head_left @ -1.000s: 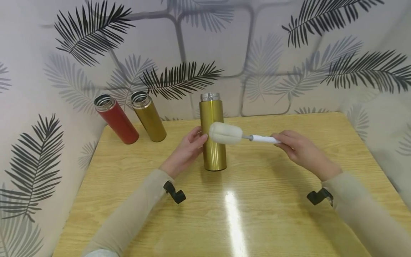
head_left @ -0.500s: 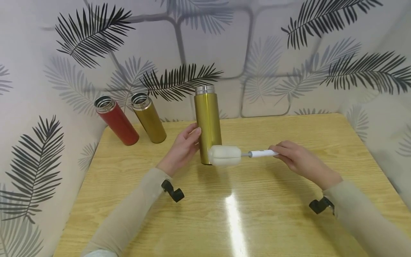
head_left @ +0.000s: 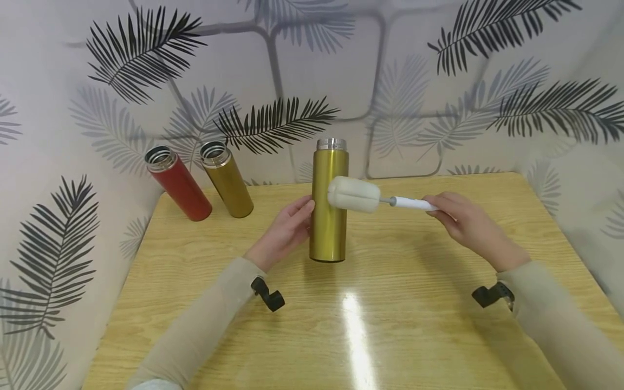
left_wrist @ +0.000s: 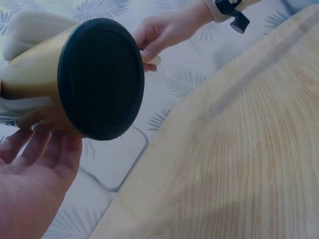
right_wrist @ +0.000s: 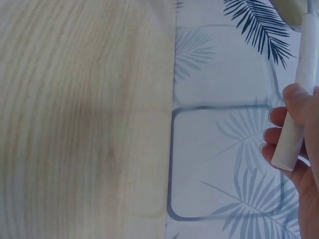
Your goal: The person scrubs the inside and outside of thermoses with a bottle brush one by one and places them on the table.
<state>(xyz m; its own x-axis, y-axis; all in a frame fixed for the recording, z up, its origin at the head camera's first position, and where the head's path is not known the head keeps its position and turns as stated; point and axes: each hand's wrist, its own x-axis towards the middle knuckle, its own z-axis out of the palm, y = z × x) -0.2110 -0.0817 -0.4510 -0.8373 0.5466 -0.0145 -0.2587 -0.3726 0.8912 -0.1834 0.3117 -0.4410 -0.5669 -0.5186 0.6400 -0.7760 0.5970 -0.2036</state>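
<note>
My left hand [head_left: 287, 230] grips a tall gold thermos bottle [head_left: 327, 238] round its left side and holds it nearly upright above the table. The bottle's steel neck has no lid on it, and its dark base [left_wrist: 102, 79] faces the left wrist camera. My right hand [head_left: 465, 222] pinches the white handle [head_left: 411, 204] of a bottle brush. That brush's cream sponge head [head_left: 358, 194] lies across the front of the bottle, pointing left. In the right wrist view, thumb and fingers wrap round the handle [right_wrist: 294, 119]. Whether the sponge touches the bottle, I cannot tell.
A red bottle [head_left: 182, 189] and a shorter gold bottle [head_left: 229, 187], both without lids, stand at the back left of the wooden table [head_left: 292, 336]. A leaf-patterned wall [head_left: 409, 97] rises right behind the table's far edge.
The gold bottle went up and left, then came back down and right. The brush dropped to the bottle's lower part, then rose to its upper middle. Both hands kept their holds.
</note>
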